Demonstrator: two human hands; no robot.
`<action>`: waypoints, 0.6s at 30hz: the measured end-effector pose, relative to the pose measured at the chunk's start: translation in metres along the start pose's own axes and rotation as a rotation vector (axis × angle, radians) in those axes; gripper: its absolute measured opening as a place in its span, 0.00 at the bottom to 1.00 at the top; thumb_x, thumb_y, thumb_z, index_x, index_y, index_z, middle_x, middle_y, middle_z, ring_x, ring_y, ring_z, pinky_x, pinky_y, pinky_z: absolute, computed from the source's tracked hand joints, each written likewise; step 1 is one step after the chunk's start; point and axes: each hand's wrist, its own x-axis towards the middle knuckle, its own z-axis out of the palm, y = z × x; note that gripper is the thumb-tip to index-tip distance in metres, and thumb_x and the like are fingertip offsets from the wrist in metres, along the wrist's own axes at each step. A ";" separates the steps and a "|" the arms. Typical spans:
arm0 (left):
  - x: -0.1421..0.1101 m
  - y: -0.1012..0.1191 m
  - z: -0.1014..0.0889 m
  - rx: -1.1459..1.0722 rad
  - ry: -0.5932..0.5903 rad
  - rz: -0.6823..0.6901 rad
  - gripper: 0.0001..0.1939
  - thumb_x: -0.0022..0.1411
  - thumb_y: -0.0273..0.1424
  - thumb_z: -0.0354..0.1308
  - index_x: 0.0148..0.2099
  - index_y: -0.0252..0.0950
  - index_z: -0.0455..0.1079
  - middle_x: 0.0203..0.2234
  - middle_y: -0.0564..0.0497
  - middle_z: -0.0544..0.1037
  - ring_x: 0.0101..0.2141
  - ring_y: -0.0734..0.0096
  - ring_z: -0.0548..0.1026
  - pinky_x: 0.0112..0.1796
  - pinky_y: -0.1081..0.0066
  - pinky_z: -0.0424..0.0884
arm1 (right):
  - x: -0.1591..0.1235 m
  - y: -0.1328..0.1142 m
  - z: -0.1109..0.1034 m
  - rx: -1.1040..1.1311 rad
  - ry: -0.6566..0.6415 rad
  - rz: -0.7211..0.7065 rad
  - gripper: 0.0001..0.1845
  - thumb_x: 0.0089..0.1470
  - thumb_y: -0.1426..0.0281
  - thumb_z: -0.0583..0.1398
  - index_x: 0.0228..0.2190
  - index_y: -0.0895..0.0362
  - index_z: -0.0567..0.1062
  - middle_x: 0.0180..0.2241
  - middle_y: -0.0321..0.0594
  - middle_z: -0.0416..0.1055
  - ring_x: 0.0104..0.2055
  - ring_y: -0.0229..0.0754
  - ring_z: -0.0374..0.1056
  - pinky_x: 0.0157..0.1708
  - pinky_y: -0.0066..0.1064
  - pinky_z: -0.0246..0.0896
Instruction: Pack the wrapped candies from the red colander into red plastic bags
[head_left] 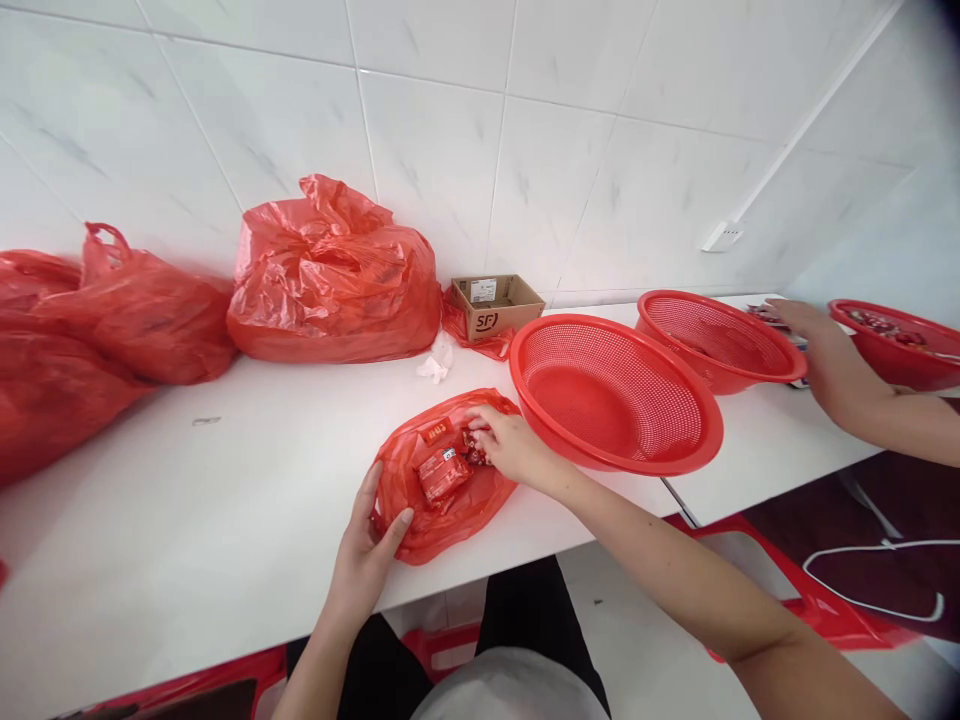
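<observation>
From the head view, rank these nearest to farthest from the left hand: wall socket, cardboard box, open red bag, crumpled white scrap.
From the left hand:
1. Open red bag: at the fingers, on the table.
2. Crumpled white scrap: beyond the bag.
3. Cardboard box: farther back, near the wall.
4. Wall socket: far right, on the wall.

Left hand [362, 556] curves, thumb spread; right hand [516, 446] reaches, palm down.
</observation>
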 end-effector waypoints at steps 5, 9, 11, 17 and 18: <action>-0.001 0.002 0.001 -0.016 0.003 -0.006 0.38 0.61 0.41 0.61 0.69 0.50 0.51 0.69 0.52 0.52 0.67 0.56 0.53 0.64 0.57 0.55 | -0.019 0.009 0.013 -0.239 -0.243 -0.232 0.27 0.52 0.74 0.64 0.54 0.51 0.72 0.55 0.46 0.66 0.53 0.48 0.67 0.50 0.39 0.65; -0.001 0.001 0.001 -0.007 0.008 0.009 0.38 0.61 0.41 0.61 0.70 0.49 0.51 0.69 0.51 0.52 0.67 0.55 0.53 0.64 0.57 0.54 | -0.018 0.009 0.023 -0.381 -0.259 -0.253 0.32 0.53 0.70 0.65 0.58 0.46 0.68 0.57 0.45 0.63 0.56 0.51 0.64 0.47 0.39 0.64; -0.001 0.000 0.001 0.006 0.011 0.009 0.39 0.61 0.41 0.61 0.70 0.48 0.51 0.69 0.50 0.53 0.67 0.55 0.53 0.64 0.57 0.53 | -0.012 0.007 0.027 -0.362 -0.191 -0.201 0.21 0.57 0.68 0.61 0.53 0.49 0.73 0.49 0.43 0.70 0.50 0.47 0.68 0.43 0.35 0.63; -0.002 0.001 0.001 -0.001 0.017 0.020 0.39 0.61 0.42 0.61 0.70 0.47 0.50 0.70 0.49 0.50 0.67 0.56 0.51 0.64 0.59 0.53 | 0.009 0.000 0.028 -0.137 -0.073 -0.007 0.20 0.64 0.61 0.52 0.25 0.58 0.72 0.24 0.36 0.69 0.28 0.37 0.64 0.29 0.28 0.53; -0.002 0.002 0.002 -0.006 0.015 0.017 0.39 0.61 0.41 0.61 0.70 0.47 0.50 0.70 0.49 0.50 0.67 0.57 0.51 0.64 0.60 0.53 | 0.010 0.000 0.028 -0.125 -0.092 0.007 0.21 0.64 0.61 0.52 0.23 0.58 0.71 0.23 0.35 0.68 0.27 0.37 0.63 0.28 0.28 0.52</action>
